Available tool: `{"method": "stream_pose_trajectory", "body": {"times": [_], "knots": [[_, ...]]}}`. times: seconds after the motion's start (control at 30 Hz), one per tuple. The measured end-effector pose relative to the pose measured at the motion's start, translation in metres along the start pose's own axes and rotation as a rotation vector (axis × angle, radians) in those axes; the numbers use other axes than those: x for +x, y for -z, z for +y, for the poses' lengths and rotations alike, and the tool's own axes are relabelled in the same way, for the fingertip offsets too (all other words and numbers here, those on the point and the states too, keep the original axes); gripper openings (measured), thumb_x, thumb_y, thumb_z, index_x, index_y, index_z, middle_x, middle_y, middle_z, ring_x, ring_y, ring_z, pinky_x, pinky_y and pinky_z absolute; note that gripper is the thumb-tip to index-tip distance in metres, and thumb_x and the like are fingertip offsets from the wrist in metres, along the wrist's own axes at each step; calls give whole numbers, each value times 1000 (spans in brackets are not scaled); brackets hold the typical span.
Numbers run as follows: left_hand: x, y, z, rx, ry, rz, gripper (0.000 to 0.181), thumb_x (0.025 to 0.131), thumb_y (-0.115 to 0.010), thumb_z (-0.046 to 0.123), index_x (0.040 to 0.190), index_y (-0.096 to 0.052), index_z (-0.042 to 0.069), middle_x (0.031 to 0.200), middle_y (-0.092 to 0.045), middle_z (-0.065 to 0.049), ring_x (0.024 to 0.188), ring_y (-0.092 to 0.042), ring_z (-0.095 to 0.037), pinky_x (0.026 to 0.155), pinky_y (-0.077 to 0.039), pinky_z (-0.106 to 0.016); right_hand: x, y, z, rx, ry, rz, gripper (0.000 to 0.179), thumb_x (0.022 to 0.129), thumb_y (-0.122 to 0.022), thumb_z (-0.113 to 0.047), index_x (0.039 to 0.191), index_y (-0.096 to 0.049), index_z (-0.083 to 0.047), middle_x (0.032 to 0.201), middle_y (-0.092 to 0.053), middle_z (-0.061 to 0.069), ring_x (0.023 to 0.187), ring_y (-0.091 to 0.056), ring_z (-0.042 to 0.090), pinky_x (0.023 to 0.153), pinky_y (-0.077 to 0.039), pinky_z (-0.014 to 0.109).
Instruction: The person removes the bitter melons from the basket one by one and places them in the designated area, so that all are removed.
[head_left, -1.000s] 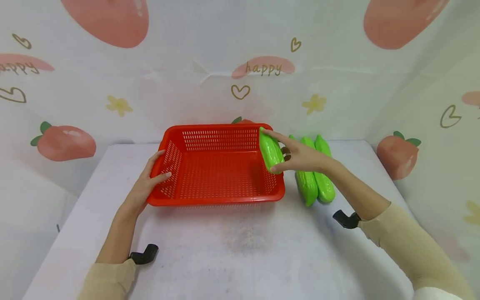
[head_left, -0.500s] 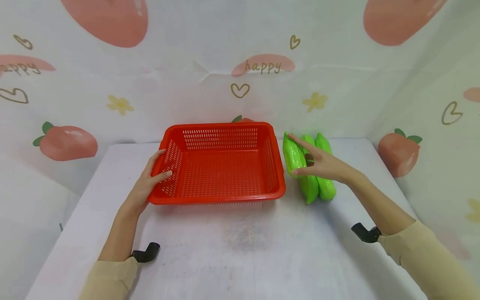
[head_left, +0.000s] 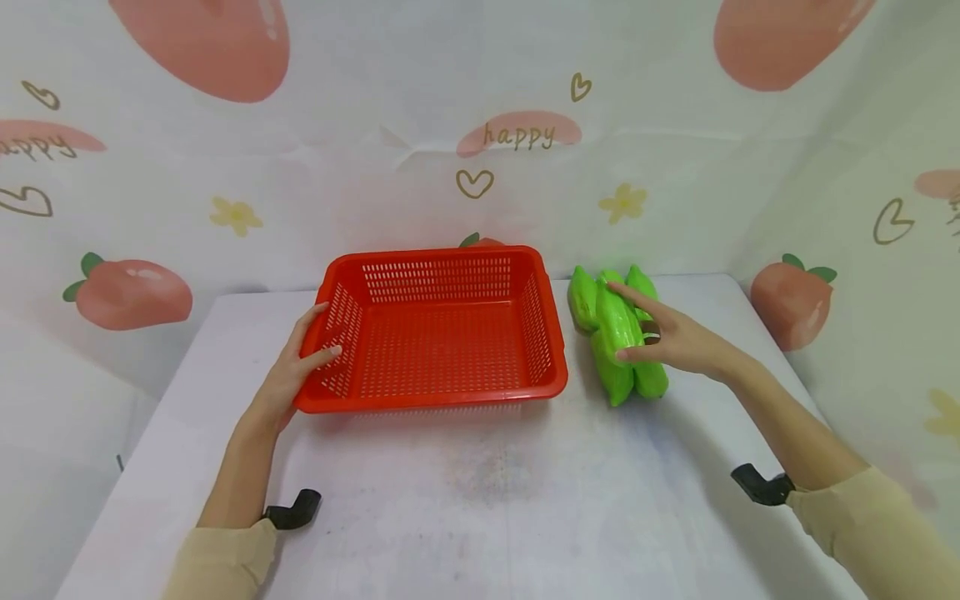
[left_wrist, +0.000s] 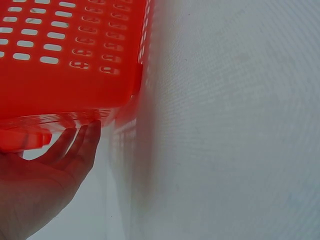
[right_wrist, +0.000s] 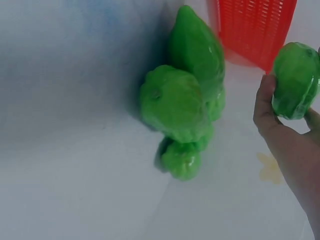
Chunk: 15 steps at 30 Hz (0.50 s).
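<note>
In the head view my right hand (head_left: 686, 337) holds a glossy green bitter melon (head_left: 619, 321) between thumb and fingers, above several similar ones. The right wrist view shows the held bitter melon (right_wrist: 295, 82) raised off the table, apart from the others. Those lie close together: one at the back left (head_left: 582, 300), another in front (head_left: 615, 375), one on the right (head_left: 652, 379). My left hand (head_left: 288, 375) grips the left rim of a red plastic basket (head_left: 435, 402), thumb over the rim; its fingers (left_wrist: 90, 145) reach under the rim outside.
The basket stands on a white table (head_left: 420, 500), with its perforated floor bare. A printed backdrop (head_left: 375, 183) hangs behind the table's back edge. A black wrist mount (head_left: 761, 485) sits on the right forearm, another mount (head_left: 294, 510) on the left.
My right hand has carried the bitter melon from the basket's right rim rightward, over the others. My left hand stays on the basket, which has not visibly moved.
</note>
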<state>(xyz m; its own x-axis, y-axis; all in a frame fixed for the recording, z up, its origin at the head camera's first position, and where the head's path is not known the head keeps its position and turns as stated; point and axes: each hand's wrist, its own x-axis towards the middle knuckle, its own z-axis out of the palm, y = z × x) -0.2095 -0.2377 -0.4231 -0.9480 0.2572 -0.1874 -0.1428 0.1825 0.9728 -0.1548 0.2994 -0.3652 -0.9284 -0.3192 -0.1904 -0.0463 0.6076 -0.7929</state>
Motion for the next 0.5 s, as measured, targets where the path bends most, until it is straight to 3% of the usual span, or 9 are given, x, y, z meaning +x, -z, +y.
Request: {"method": "stream_pose_trajectory", "body": {"times": [0.5], "knots": [[0, 1, 0, -1, -3, 2, 68, 102, -54, 28, 156, -15, 42, 152, -24, -11, 122, -42, -24, 83, -56, -27, -26, 12, 28, -31, -11, 40, 94, 91, -74, -26, 160, -12, -34, 161, -18, 19, 129, -43, 54, 95, -46, 61]]}}
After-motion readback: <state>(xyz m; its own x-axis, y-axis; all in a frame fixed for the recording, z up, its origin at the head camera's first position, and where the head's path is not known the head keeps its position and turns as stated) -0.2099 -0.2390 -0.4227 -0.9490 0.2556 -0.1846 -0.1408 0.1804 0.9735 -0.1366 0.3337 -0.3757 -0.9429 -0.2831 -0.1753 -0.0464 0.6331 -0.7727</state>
